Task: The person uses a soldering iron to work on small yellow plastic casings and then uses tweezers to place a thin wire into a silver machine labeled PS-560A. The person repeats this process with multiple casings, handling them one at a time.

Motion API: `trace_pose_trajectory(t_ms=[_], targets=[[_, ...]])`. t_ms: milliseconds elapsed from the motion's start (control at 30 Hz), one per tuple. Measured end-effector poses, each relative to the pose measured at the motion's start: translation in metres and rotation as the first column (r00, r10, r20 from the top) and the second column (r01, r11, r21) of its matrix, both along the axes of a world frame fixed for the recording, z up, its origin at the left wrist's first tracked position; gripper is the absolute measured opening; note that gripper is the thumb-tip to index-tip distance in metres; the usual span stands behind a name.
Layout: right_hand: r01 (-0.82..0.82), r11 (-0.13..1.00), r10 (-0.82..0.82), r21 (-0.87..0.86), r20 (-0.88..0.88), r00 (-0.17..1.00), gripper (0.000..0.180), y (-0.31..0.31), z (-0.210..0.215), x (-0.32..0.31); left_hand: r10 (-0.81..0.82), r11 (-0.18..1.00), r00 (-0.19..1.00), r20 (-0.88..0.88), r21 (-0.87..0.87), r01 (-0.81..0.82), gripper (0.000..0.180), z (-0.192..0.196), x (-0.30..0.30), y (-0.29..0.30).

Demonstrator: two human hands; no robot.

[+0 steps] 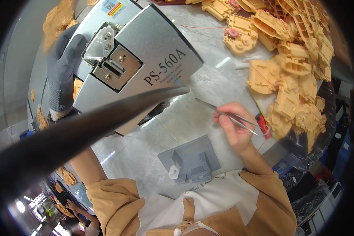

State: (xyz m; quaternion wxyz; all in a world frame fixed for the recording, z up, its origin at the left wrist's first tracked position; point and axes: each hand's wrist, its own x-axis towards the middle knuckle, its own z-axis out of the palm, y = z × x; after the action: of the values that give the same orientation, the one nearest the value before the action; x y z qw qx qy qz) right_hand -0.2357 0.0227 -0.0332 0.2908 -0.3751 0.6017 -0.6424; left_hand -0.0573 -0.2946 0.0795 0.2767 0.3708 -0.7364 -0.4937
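In my right hand (236,131) is a pair of metal tweezers (244,121), pinched between thumb and fingers, its tip pointing up and left over the table. My left hand (65,70) wears a grey glove and reaches along the left side of a silver screw feeder (157,43). Its fingers look stretched out, with the thumb apart beside the feeder's metal bracket (106,45); whether they touch the housing I cannot tell. Close in front of me lies a grey block fixture (210,151) with a small white round piece (174,171) at its left corner.
Beige plastic housings (285,98) are heaped along the right, some with thin red wires and round red-pink parts (233,33). A red-handled tool (262,126) lies beside them. More beige pieces (59,19) are behind the feeder. A blurred dark long shape (90,122) crosses the view.
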Motion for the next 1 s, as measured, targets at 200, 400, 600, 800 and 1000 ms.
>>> trace_pose_trajectory(t_ms=[200, 400, 600, 800, 1000], targets=[[-0.031, 0.996, 0.035, -0.086, 0.041, 0.999, 0.015, 0.006, 0.000, -0.002, -0.024, 0.998, 0.998, 0.062, -0.055, 0.027, 0.041, 0.003, 0.000, 0.013], [0.077, 0.959, -0.059, -0.274, 0.074, 0.996, 0.023, 0.006, -0.009, 0.000, -0.067, 0.995, 0.989, 0.133, -0.069, 0.076, 0.041, -0.001, 0.006, -0.004], [0.110, 0.963, -0.102, -0.246, 0.043, 0.994, 0.025, 0.002, -0.010, 0.005, 0.069, 0.987, 0.957, 0.283, -0.159, -0.024, 0.041, -0.002, 0.018, -0.031], [0.080, 0.965, -0.147, -0.249, -0.262, 0.954, 0.025, 0.008, -0.004, 0.001, 0.001, 0.960, 0.989, 0.147, -0.279, 0.041, 0.027, -0.021, 0.020, -0.033], [-0.118, 0.828, -0.146, -0.549, -0.414, 0.899, 0.022, -0.013, 0.081, 0.004, -0.044, 0.986, 0.999, 0.021, -0.163, 0.046, 0.027, -0.026, 0.021, -0.029]])
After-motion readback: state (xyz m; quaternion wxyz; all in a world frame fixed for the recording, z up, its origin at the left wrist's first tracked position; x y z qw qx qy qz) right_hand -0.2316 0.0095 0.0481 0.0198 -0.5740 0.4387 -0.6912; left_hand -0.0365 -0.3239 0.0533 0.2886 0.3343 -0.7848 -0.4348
